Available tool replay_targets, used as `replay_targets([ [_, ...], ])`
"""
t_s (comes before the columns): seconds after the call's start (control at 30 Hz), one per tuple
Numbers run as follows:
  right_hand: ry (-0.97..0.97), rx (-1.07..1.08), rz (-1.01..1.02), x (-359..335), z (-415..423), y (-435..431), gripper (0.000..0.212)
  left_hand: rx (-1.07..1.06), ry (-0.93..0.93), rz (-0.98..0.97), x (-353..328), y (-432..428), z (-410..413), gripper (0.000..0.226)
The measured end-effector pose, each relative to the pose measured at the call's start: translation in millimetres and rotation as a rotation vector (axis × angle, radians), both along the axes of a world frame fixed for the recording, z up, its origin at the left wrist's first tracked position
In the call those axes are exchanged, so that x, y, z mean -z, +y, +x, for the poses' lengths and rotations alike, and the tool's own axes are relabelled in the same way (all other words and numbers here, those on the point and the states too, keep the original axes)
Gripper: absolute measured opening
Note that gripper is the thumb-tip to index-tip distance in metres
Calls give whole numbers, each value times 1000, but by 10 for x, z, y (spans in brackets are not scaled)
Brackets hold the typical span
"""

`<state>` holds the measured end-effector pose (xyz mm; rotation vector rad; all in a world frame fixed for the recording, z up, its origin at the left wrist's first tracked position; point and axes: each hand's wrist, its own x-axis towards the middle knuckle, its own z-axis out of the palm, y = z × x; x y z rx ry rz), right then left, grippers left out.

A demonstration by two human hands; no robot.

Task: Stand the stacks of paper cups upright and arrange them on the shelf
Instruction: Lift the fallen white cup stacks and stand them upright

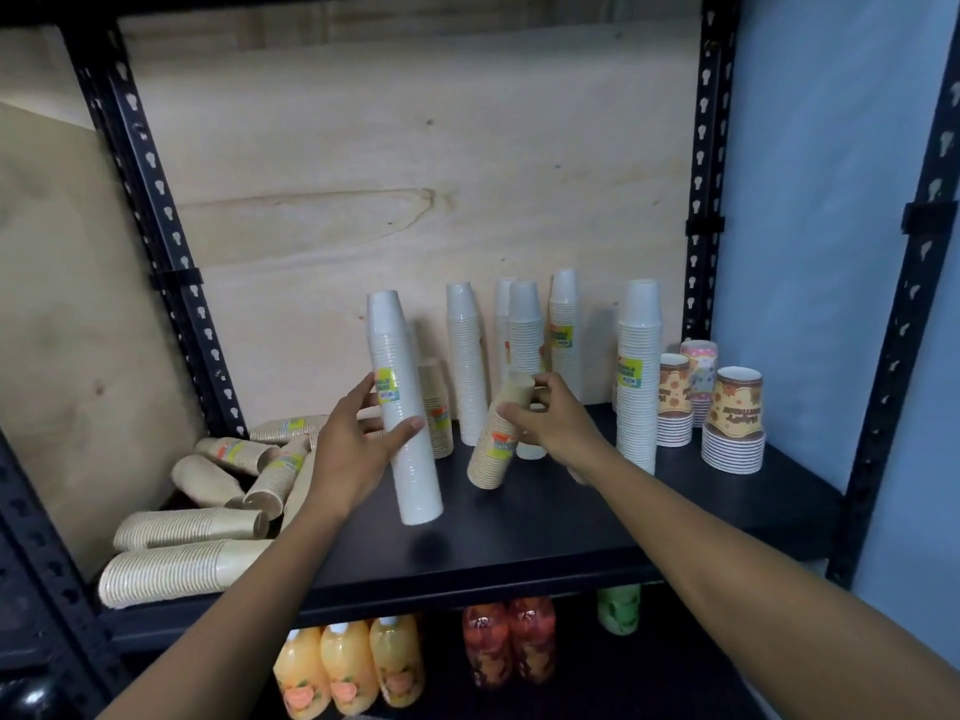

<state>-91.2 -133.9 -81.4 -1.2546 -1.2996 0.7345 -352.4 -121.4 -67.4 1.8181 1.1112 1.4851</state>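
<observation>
Below, juice bottles (345, 667) are standing in a row. On the black shelf (519, 543), brown paper-cup stacks (182, 569) are lying at left. The left hand (353, 449) is gripping a tilted tall white stack (402, 407), and the right hand (550, 426) is clasping a leaning brown stack (498, 439). Both bases should be sitting flat before the fingers are letting go, beside the upright white stacks (524, 324) behind.

Shelf (545, 522): black, on black perforated uprights (156, 200), with a pale plywood backing (415, 174) and a light blue wall (805, 200). Cups: tall white stack (400, 433) with yellow-green label; tilted kraft-brown stack (491, 454) with orange and yellow-green label; fallen kraft-brown stacks (182, 569); orange-brown floral cups (735, 407); pink printed cups (698, 361). Bottles below: orange (345, 667), red (509, 641), green (618, 608).
</observation>
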Motion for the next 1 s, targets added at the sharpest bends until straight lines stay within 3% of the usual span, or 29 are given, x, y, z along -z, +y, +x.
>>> replay_targets([
  [0.17,-73,4,30,-12,-118,275,50,96,-121,-23,85,24,147,75],
  [0.67,-150,-44,103,120,-354,710,50,174,-242,-32,383,231,354,77],
  [1.0,-216,-70,92,141,-290,673,55,195,-230,-27,439,180,501,79],
])
